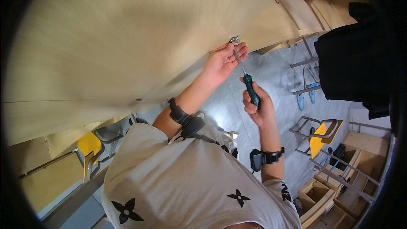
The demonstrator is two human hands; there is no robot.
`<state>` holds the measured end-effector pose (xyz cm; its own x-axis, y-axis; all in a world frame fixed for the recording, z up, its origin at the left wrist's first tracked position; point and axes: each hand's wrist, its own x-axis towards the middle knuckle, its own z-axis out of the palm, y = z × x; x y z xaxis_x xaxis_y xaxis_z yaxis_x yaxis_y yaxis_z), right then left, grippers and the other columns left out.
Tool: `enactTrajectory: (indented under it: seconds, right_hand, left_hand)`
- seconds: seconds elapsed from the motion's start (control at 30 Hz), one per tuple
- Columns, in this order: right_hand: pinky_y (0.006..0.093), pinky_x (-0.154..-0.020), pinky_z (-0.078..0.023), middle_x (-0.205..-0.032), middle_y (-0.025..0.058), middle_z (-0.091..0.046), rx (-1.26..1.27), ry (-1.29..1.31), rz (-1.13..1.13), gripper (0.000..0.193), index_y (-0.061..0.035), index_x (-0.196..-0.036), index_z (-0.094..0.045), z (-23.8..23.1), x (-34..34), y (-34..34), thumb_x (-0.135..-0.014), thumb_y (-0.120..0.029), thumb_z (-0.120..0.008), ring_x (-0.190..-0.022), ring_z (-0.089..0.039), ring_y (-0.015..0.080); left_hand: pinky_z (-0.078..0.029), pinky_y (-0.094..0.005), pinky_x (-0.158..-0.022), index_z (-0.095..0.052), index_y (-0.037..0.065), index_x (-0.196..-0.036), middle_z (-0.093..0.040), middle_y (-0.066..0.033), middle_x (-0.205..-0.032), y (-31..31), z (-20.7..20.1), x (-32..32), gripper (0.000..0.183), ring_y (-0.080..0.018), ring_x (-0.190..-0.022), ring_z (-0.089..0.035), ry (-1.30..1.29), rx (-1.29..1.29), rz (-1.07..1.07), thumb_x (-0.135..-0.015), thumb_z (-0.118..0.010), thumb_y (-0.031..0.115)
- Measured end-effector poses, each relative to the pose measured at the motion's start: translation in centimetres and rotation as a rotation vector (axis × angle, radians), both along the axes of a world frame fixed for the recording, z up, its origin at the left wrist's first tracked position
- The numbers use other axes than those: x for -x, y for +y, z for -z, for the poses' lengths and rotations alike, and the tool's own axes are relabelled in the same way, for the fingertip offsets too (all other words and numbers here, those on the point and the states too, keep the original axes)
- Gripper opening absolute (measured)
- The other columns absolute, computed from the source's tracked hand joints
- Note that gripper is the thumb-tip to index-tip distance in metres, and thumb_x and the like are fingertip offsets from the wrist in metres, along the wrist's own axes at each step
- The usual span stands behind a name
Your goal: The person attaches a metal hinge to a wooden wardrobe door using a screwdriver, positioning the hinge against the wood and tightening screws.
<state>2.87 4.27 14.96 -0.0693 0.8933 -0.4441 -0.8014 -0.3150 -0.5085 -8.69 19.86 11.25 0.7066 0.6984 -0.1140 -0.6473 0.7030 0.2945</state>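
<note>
- The right hand (pixel 263 104) is wrapped around the handle of a screwdriver with a dark green grip and long metal shaft (pixel 248 80)
- The screwdriver points up and slightly left, its tip at a small silver metal fitting (pixel 235 39) on the edge of a large pale wooden panel (pixel 127 29)
- The left hand (pixel 222 59) is partly curled beside the shaft's upper end, just below the fitting; whether it pinches either, I cannot tell
- Grey tiled floor (pixel 239 116) lies below

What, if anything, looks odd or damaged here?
Nothing stands out; no spill or damage shows. The right hand holds a screwdriver at a fitting by the panel's edge, the left hand near its tip.
</note>
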Motion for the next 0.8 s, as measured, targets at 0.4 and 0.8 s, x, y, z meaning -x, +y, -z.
enactTrajectory:
  seconds: [0.4, 0.8]
  right_hand:
    - [0.0308, -0.038, -0.04, -0.067, 0.0096, -0.055, -0.341, -2.025, 0.307, 0.045, -0.0001, -0.126, -0.052, 0.7, 3.9, 0.1, -0.085, -0.014, -0.065, -0.042, -0.05, 0.0208]
    - [0.0178, -0.036, -0.024, -0.069, 0.0026, -0.045, -0.02, 0.384, 0.152, 0.039, -0.0058, -0.128, -0.044, -0.7, 3.7, -1.0, -0.096, -0.026, -0.051, -0.041, -0.03, 0.0056]
  left_hand:
    - [-0.038, -0.0409, -0.106, -0.05, 0.001, -0.118, -0.052, -0.0149, -0.124, 0.4, -1.4, 0.4, 0.029, -0.0257, -0.118, -0.048, 0.078, 0.077, 0.035, -0.094, -0.053, 0.017]
    - [-0.039, -0.0409, -0.107, -0.051, -0.005, -0.116, -0.05, -0.0196, -0.128, 1.1, -1.5, 0.2, 0.03, -0.0286, -0.124, -0.046, -0.001, 0.157, 0.055, -0.093, -0.054, 0.013]
